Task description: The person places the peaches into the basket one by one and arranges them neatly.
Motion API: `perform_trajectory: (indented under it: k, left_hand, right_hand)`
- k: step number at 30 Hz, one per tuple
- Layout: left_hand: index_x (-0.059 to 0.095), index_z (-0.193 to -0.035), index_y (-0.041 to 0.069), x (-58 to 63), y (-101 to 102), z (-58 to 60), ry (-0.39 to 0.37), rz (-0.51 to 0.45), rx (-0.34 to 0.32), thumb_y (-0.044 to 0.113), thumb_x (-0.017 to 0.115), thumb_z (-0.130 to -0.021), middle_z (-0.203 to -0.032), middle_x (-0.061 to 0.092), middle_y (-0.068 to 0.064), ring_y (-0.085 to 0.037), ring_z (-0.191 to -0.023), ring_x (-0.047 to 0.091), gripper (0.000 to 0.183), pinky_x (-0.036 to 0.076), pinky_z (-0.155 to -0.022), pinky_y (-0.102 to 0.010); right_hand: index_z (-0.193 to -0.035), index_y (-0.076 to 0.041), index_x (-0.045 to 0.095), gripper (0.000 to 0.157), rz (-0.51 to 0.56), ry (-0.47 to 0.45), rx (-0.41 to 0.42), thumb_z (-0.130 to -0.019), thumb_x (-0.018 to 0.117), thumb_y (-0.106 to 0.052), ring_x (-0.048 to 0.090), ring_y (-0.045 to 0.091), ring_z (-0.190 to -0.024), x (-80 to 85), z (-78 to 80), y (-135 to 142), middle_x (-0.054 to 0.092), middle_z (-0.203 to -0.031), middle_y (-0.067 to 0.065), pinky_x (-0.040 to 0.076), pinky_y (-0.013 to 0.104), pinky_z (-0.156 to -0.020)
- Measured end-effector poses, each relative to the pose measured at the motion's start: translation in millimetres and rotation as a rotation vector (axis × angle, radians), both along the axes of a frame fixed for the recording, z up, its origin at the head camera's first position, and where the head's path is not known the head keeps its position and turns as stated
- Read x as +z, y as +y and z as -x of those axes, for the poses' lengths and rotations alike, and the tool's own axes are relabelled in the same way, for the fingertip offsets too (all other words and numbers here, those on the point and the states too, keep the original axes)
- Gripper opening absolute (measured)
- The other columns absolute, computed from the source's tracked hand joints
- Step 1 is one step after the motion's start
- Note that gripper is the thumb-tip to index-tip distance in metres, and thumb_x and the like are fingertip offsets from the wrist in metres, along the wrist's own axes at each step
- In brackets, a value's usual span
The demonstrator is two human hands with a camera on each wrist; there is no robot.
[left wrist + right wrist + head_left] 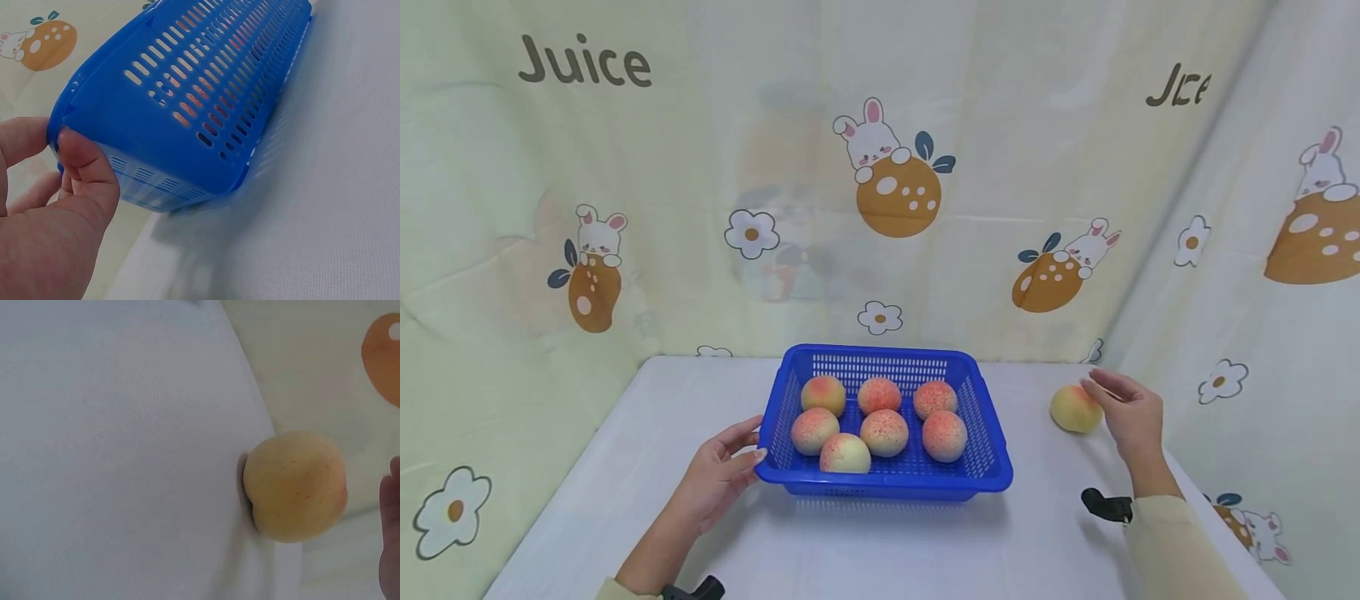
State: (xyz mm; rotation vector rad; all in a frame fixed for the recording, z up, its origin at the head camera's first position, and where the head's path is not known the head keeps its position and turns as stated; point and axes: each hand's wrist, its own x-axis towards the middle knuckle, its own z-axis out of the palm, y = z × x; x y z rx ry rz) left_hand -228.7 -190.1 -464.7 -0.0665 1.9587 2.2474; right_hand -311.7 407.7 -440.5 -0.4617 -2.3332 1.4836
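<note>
My left hand (715, 479) grips the left end of a blue plastic basket (895, 482); in the left wrist view, thumb and fingers pinch its rim (94, 69). Several pink and yellow peaches (884, 433) lie inside on the slotted floor. To the right of the basket, one paler yellow peach (1072, 410) sits on the white table. My right hand (1133, 415) is beside and slightly above that peach, fingers loosely bent. In the right wrist view a gap shows between the peach (297, 487) and the hand (390, 531) at the frame's edge.
A white cloth covers the table (880, 550). Behind it and along both sides hangs a pale curtain (1000, 100) printed with rabbits, fruit and flowers. A black strap end (1107, 505) sticks out from the right sleeve (1172, 542).
</note>
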Motion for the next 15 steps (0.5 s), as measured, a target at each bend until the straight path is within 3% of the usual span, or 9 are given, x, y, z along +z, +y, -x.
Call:
perform_trajectory:
  k: [4, 8, 11, 15]
  left_hand:
    - [0.042, -0.155, 0.007, -0.1, -0.4, 0.5, 0.003, -0.005, -0.005, 0.005, 0.067, -0.097, -0.134, 0.048, -0.015, -0.019, -0.106, 0.064, 0.063, 0.060, -0.089, -0.028]
    - [0.042, -0.155, 0.007, -0.9, -0.8, 0.9, 0.002, -0.008, -0.005, 0.005, 0.068, -0.097, -0.133, 0.048, -0.014, -0.019, -0.106, 0.064, 0.063, 0.060, -0.089, -0.028]
    - [0.042, -0.155, 0.007, -1.9, -1.1, 1.3, 0.003, -0.010, -0.007, 0.005, 0.068, -0.097, -0.133, 0.048, -0.014, -0.019, -0.106, 0.064, 0.063, 0.060, -0.089, -0.028]
    - [0.043, -0.155, 0.007, -3.1, -1.7, 1.8, 0.005, -0.018, -0.010, 0.006, 0.068, -0.097, -0.133, 0.049, -0.014, -0.020, -0.106, 0.064, 0.063, 0.060, -0.089, -0.028]
  right_hand:
    - [-0.139, -0.022, 0.066, 0.060, 0.001, -0.064, -0.042, -0.089, 0.074, -0.055, 0.054, 0.007, -0.124, -6.9, 8.8, 2.6, 0.063, -0.139, -0.011, 0.048, 0.025, -0.101]
    - [-0.144, -0.018, 0.061, 0.069, 0.018, -0.107, -0.050, -0.088, 0.076, -0.055, 0.040, 0.025, -0.148, -16.4, 15.7, 3.6, 0.046, -0.160, 0.002, 0.044, 0.038, -0.115]
    - [-0.150, -0.014, 0.053, 0.078, 0.022, -0.139, -0.031, -0.088, 0.074, -0.057, 0.027, 0.034, -0.155, -23.6, 18.2, 4.7, 0.034, -0.166, 0.009, 0.033, 0.053, -0.123]
    - [-0.154, -0.014, 0.046, 0.083, 0.030, -0.168, -0.016, -0.089, 0.073, -0.056, 0.019, 0.040, -0.157, -32.2, 20.1, 6.6, 0.026, -0.169, 0.014, 0.026, 0.058, -0.124]
